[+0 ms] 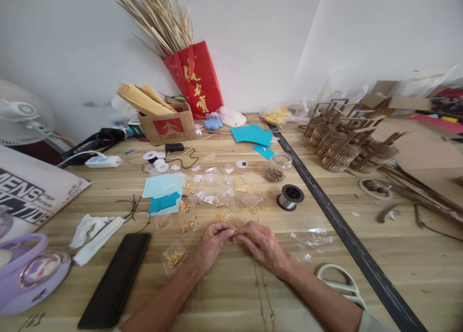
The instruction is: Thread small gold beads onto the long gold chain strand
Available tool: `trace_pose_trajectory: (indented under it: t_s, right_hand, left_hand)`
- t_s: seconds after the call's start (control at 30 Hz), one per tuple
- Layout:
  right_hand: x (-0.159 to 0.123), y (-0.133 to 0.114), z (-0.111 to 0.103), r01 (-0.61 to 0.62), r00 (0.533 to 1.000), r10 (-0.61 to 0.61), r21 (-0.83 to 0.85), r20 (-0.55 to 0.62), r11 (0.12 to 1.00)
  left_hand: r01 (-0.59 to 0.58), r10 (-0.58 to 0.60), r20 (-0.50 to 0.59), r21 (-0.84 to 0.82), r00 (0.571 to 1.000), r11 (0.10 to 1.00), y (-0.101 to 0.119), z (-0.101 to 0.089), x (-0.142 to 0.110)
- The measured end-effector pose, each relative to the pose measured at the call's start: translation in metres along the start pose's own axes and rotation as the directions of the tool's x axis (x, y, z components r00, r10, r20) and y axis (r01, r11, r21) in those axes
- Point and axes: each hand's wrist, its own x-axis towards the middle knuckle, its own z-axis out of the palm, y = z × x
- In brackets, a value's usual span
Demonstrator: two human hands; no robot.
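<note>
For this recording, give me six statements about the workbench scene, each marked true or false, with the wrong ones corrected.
1. Gold chain lies in two strands below the right hand. True.
2. The two hands are wide apart. False: the left hand and the right hand meet at the fingertips.
3. The wire spool stands left of the dark strip. True.
4. The scissors lie on the phone. False: the phone is left of the hands, the scissors right of them.
5. Dried stalks stick out of the red bag. True.
6. The fan is at the right edge. False: the fan is at the left edge.
</note>
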Motion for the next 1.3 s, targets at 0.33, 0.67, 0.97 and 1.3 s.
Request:
trace_pose_trajectory:
  t_s: [0.33,0.67,0.97,1.3]
  right_hand:
    - [-0.0019,0.0016,0.0007,0.030,0.999,-0.031,-0.090,-0.015,0.995]
    - [-0.0020,0.0010,0.0000,0.034,0.999,-0.035,-0.142,-0.008,0.989]
    - [-0.0021,0.0011,-0.0002,0.021,1.000,-0.020,-0.144,0.006,0.989]
    - [-0.0017,0.0011,-0.0008,0.037,0.999,-0.038,-0.147,-0.004,0.988]
  left_hand:
    - [0.021,-0.021,0.007,-0.007,1.000,1.000,0.0018,0.0022,0.0005]
    - [0.051,-0.050,0.011,-0.034,0.999,0.998,0.0018,0.0016,-0.0001]
    - [0.046,-0.046,0.012,-0.012,0.999,0.999,0.0023,0.0026,0.0000]
    - [0.052,-0.052,0.009,0.023,0.999,0.998,0.0008,0.0017,0.0000]
